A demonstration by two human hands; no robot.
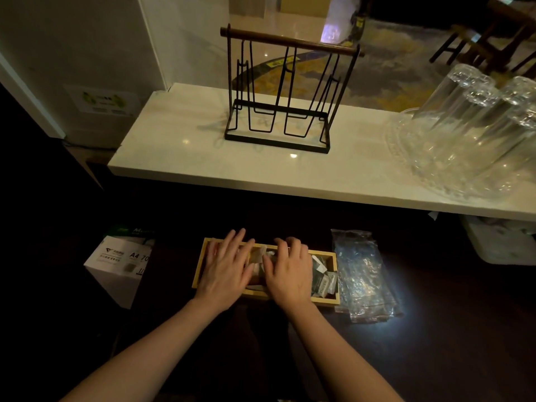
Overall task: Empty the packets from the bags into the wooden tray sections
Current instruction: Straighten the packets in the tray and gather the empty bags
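Marble counter [179,158]: pale slab, the largest surface, lying well beyond both hands and above the dark lower surface.
Dark lower surface [435,358]: nearly black, carrying the tray and bags beneath the hands.
Glasses [470,126]: clear tumblers turned upside down on a clear glass dish, far beyond the right hand and off to its right.
Wire rack [285,94]: black metal frame with a wooden top bar, upright on the counter, straight beyond the two hands.
Paper box [121,265]: white carton marked A4, left of the left hand, apart from the tray.
Bags [362,274]: clear crinkled plastic, lying flat just right of the tray, near the right hand; whether they touch the tray I cannot tell.
Wooden tray [324,300]: light wood, long and shallow, directly under both hands.
Left hand [227,266]: palm down, fingers spread flat over the tray's left section, gripping nothing.
Right hand [288,269]: palm down over the middle section, fingers curled down onto what lies there; whether they pinch anything cannot be told.
Packets [323,278]: small pale and dark sachets piled in the right section, just right of the right hand; more show between the two hands.
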